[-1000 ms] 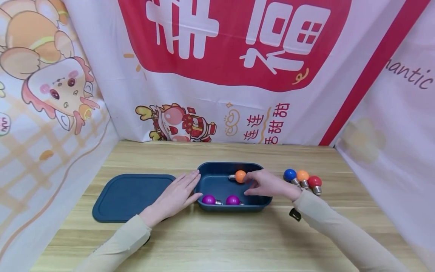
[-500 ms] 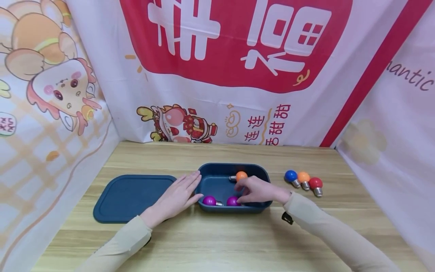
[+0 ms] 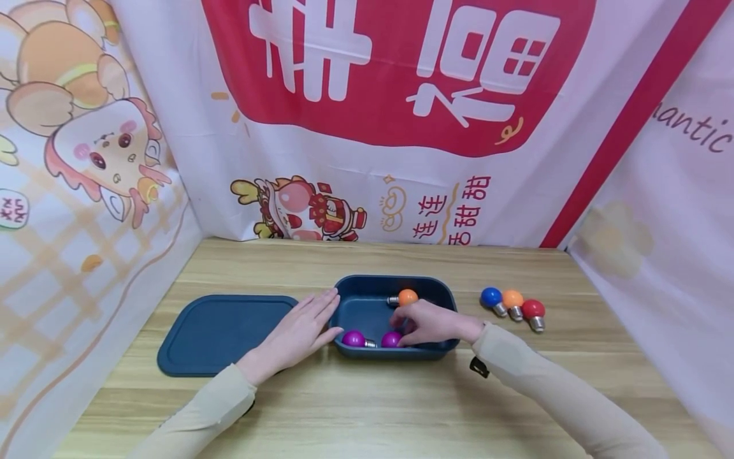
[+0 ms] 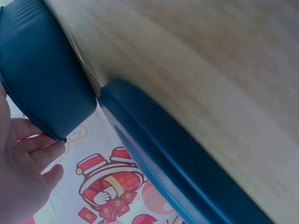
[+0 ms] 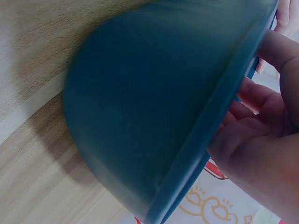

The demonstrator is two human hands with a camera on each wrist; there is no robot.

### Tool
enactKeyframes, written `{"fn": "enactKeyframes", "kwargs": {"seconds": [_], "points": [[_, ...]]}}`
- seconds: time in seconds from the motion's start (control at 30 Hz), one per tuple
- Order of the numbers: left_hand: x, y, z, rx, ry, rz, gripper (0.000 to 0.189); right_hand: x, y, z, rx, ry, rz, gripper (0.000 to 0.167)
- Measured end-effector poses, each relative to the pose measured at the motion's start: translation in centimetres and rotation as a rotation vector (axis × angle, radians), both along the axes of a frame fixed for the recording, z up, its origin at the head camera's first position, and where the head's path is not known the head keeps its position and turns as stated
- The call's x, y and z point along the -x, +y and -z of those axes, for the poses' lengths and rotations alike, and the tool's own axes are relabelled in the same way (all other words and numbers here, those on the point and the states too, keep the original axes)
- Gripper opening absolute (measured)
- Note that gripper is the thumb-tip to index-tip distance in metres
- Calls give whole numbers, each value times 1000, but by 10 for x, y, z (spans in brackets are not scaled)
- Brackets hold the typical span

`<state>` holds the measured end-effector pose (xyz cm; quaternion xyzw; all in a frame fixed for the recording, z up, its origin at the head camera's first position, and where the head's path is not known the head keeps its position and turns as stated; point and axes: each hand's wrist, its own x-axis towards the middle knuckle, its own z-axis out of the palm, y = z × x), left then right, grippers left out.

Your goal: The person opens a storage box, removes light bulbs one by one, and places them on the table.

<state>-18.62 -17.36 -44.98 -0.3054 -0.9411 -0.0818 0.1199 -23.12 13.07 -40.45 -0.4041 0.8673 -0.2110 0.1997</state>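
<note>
A dark blue rectangular box (image 3: 358, 313) stands on the table with small light bulbs inside. My left hand (image 3: 301, 331) rests its straight fingers against the box's left rim, as the left wrist view also shows. My right hand (image 3: 430, 320) reaches over the right side into the box. Its thumb and fingers pinch a purple bulb (image 3: 391, 339) at the near wall; the bulb's metal base is hidden by them. Another purple bulb (image 3: 353, 338) lies to its left, base pointing right. By the far wall lies an orange bulb (image 3: 408, 296), partly behind the right hand.
The box's flat blue lid (image 3: 223, 335) lies on the table to the left. Right of the box a blue bulb (image 3: 490, 296), an orange bulb (image 3: 512, 298) and a red bulb (image 3: 533, 308) lie side by side. Printed cloth (image 3: 321, 146) hangs behind the table.
My right hand has moved left and nearer, from beside the orange bulb to the right-hand purple bulb, which it now pinches. The left hand has stayed on the rim.
</note>
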Motion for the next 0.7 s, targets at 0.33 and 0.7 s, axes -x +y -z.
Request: {"fn": "enactKeyframes", "kwargs": {"seconds": [0.33, 0.7], "points": [[-1, 0, -1, 1, 0, 2, 67, 0, -4, -2, -35, -20, -45, 35], [-1, 1, -2, 6, 6, -1, 66, 1, -1, 1, -23, 5, -85, 32]]}}
